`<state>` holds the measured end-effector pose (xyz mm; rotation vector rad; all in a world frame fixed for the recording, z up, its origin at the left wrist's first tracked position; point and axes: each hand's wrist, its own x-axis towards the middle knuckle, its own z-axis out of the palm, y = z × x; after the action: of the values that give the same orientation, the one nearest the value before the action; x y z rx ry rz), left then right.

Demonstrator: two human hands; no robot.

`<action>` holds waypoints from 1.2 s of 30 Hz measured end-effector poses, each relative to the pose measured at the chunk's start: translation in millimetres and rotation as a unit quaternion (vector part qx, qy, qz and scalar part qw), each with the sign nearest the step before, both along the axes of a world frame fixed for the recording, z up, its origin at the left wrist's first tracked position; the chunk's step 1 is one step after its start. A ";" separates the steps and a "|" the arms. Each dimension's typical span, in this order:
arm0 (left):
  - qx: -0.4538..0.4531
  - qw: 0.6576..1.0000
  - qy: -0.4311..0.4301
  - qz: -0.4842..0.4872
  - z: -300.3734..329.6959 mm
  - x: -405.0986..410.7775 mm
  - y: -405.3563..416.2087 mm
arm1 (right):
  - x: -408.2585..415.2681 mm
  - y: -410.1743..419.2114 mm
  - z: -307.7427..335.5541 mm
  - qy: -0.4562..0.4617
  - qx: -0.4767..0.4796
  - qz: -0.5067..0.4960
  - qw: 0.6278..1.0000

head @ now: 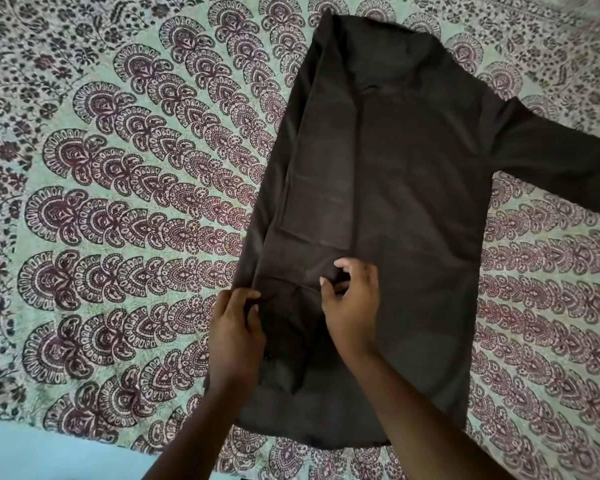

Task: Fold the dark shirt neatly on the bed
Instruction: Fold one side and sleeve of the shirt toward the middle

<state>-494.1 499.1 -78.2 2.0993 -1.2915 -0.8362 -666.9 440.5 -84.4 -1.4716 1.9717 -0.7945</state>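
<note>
— Where is our shirt now?

— It lies flat on the bed, on the cover with the green and purple pattern. The collar end points away from us and the bottom edge is close to us. So the long way of the shirt runs straight out from our body.

— What are our hands doing?

— Our left hand is at the left edge of the shirt, down near the bottom. Its fingers are curled in and pinch the cloth there. Our right hand is just beside it, a bit more toward the middle. Its thumb and fingers are bent and pinch a small bit of the folded cloth.

— Is one side folded yet?

— We think so. The left side looks turned in over the middle, with its sleeve lying along the long way. We are tidying the end of it.

— And the other side?

— The right sleeve sticks out flat to the right, well apart from both hands. It is up and to the right of us.

— Which hand should go for it?

— We think the right hand, since it is nearer. It would have to let go, reach up and right, and bring that side across toward the left.
</note>
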 end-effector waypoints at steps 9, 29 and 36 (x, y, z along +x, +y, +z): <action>0.007 0.986 -0.141 -0.092 -1.8 -23.0 -6.5 | -4.4 -28.3 10.0 -0.170 0.065 -0.134 0.974; -0.017 0.944 -0.288 -0.158 -42.7 -28.9 3.9 | -47.1 -205.5 20.0 -0.618 -0.022 -0.362 0.697; -0.030 0.945 -0.287 -0.153 -43.7 -28.4 3.3 | -52.6 -210.4 2.6 -0.376 -0.009 -0.240 0.895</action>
<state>-522.5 502.4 -122.0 2.2070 -1.9530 -0.2855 -719.5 230.2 -81.8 -0.5082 1.6905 -1.3446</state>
